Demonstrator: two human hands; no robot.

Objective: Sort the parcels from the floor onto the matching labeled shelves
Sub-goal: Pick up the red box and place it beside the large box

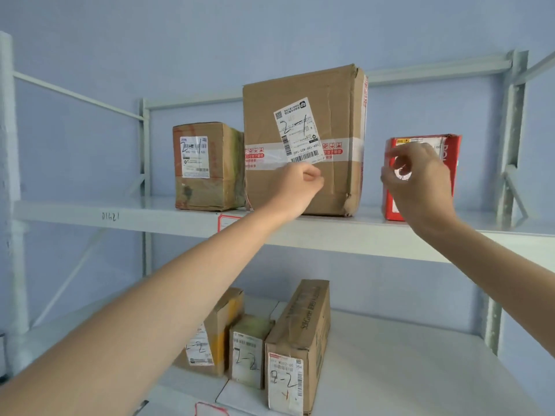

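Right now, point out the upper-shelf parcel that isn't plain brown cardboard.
The red box at the right end, behind the right hand; the other two are brown cardboard.

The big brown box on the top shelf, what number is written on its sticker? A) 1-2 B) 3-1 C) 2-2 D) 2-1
D: the big brown box on the top shelf has "2-1" handwritten across its white sticker.
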